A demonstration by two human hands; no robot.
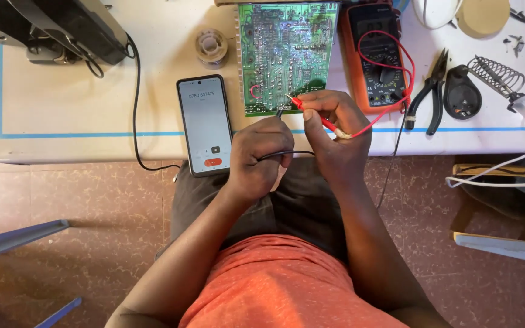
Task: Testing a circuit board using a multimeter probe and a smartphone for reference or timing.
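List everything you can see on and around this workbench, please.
circuit board: one, green, table centre
multimeter: one, orange and black, right of board
red probe: one, right hand
black probe: one, left hand
phone: one, black, screen lit, table edge
solder spool: one, left of board
pliers: one, black, right of multimeter
soldering iron stand: one, coiled, far right
table: one, cream
left hand: one
right hand: one

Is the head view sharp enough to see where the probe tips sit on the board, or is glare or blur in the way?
Head view: even daylight, soft shadows, no strong glare on the green circuit board. The left hand with the black probe and the right hand with the red probe are sharp; the tips look small. The phone screen is bright and readable.
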